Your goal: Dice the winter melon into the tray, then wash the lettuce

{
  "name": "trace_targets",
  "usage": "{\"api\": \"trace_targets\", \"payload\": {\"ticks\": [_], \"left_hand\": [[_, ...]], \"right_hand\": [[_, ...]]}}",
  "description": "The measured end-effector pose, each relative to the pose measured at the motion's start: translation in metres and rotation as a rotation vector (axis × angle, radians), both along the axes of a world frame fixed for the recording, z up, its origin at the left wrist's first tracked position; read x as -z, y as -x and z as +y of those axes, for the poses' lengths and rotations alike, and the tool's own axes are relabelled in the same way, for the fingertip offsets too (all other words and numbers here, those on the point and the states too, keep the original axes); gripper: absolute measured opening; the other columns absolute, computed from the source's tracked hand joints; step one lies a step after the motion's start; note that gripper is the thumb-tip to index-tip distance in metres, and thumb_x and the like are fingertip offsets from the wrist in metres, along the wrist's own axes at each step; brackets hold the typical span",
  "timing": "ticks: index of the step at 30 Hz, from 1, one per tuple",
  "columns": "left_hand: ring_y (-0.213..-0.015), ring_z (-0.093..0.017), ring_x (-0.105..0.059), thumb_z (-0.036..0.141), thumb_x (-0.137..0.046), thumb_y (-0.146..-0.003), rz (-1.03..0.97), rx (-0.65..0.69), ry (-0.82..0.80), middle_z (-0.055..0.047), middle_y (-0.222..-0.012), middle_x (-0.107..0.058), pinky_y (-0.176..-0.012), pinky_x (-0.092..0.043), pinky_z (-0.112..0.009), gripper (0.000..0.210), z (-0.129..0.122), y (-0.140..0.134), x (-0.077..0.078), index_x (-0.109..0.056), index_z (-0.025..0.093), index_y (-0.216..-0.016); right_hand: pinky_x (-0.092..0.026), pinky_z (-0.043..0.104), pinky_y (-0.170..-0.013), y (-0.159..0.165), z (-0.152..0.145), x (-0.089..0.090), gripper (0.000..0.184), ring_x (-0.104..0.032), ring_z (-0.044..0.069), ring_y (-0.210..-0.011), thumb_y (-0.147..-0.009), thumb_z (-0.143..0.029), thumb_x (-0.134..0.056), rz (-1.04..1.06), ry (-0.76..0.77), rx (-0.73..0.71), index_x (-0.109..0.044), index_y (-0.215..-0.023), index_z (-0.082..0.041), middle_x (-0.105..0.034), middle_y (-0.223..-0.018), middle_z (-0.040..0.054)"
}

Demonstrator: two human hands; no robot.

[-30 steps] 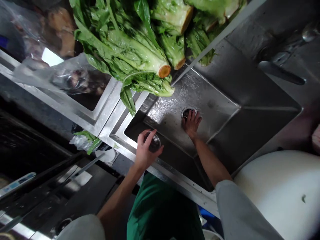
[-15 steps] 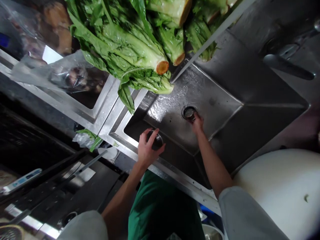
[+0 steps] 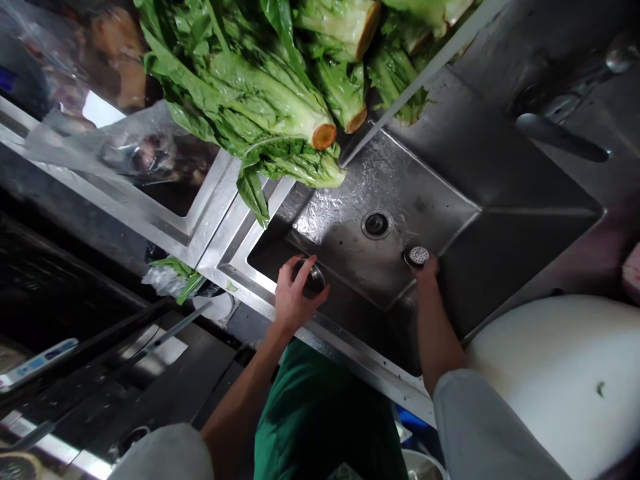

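My right hand [image 3: 425, 268] grips a sink strainer [image 3: 418, 256], its perforated round face turned up, just off the steel sink's right slope. To its left lies the uncovered drain hole [image 3: 377, 225] in the sink [image 3: 345, 257] floor. Near the front left wall of the sink, my left hand [image 3: 296, 293] curls its fingers around a round, shiny metal piece [image 3: 315, 279], like a small cup or drain basket. Part of that piece is hidden by the fingers, so its exact kind is unclear.
Leafy lettuce heads [image 3: 280, 100] are piled on the sink's far left side, beside a slanting pale divider edge [image 3: 425, 73]. A plastic bag [image 3: 135, 143] lies in the neighbouring basin. A faucet handle [image 3: 563, 137] sits at the back right, and a large white rounded surface [image 3: 555, 367] at the right.
My right hand has lifted the strainer out of the drain and moved it right, leaving the drain hole uncovered. My left hand has hardly moved.
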State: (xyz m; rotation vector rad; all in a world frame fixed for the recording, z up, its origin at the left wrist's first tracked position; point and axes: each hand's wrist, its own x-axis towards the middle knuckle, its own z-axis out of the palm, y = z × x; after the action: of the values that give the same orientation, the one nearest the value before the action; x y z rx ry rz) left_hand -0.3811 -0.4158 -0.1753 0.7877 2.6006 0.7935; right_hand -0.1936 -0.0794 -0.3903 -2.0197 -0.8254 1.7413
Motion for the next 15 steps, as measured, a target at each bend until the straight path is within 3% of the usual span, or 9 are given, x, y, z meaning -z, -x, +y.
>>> {"api": "trace_targets", "payload": {"ticks": [2, 5, 9, 12, 15], "left_hand": [[-0.127, -0.029, -0.058, 0.032, -0.082, -0.083, -0.002, -0.004, -0.005, -0.012, -0.137, -0.053, -0.108, -0.054, -0.046, 0.066, 0.000, 0.000, 0.000, -0.056, 0.028, -0.144], [-0.126, -0.029, -0.059, 0.031, -0.082, -0.083, -0.002, -0.010, -0.007, -0.012, -0.136, -0.053, -0.107, -0.054, -0.045, 0.065, 0.001, 0.000, 0.000, -0.057, 0.028, -0.143], [-0.125, -0.029, -0.059, 0.031, -0.082, -0.083, 0.006, -0.005, -0.014, -0.012, -0.136, -0.054, -0.106, -0.055, -0.045, 0.065, 0.001, 0.000, 0.001, -0.057, 0.026, -0.143], [-0.125, -0.029, -0.059, 0.031, -0.083, -0.082, 0.008, -0.007, -0.018, -0.012, -0.136, -0.054, -0.106, -0.055, -0.044, 0.067, 0.001, 0.000, 0.002, -0.057, 0.027, -0.143], [-0.126, -0.029, -0.059, 0.031, -0.084, -0.081, 0.005, -0.025, -0.027, -0.012, -0.137, -0.053, -0.107, -0.055, -0.044, 0.068, 0.000, 0.000, 0.002, -0.056, 0.027, -0.143]], "right_hand": [[-0.056, 0.029, -0.073, 0.016, -0.013, 0.009, 0.012, -0.058, 0.014, -0.072, -0.086, -0.033, -0.056, -0.087, -0.051, -0.049, -0.060, -0.085, -0.022, -0.057, -0.073, -0.0061], [-0.052, 0.024, -0.078, 0.065, -0.039, 0.026, 0.014, -0.058, 0.013, -0.082, -0.082, -0.032, -0.067, -0.101, -0.111, -0.173, -0.063, -0.084, -0.018, -0.061, -0.078, -0.0050], [-0.048, 0.025, -0.078, 0.124, -0.059, 0.039, 0.028, -0.056, 0.015, -0.079, -0.090, -0.038, -0.063, -0.181, -0.313, -0.478, -0.056, -0.071, -0.019, -0.056, -0.070, -0.0033], [-0.047, 0.030, -0.082, 0.133, -0.062, 0.032, 0.035, -0.055, 0.017, -0.079, -0.100, -0.040, -0.046, -0.358, -0.597, -0.694, -0.056, -0.075, -0.019, -0.058, -0.074, 0.0012], [-0.043, 0.042, -0.104, 0.120, -0.071, 0.021, 0.032, -0.058, 0.024, -0.102, -0.102, -0.036, -0.043, -0.474, -0.799, -1.110, -0.066, -0.094, -0.015, -0.069, -0.102, 0.0129]]}}
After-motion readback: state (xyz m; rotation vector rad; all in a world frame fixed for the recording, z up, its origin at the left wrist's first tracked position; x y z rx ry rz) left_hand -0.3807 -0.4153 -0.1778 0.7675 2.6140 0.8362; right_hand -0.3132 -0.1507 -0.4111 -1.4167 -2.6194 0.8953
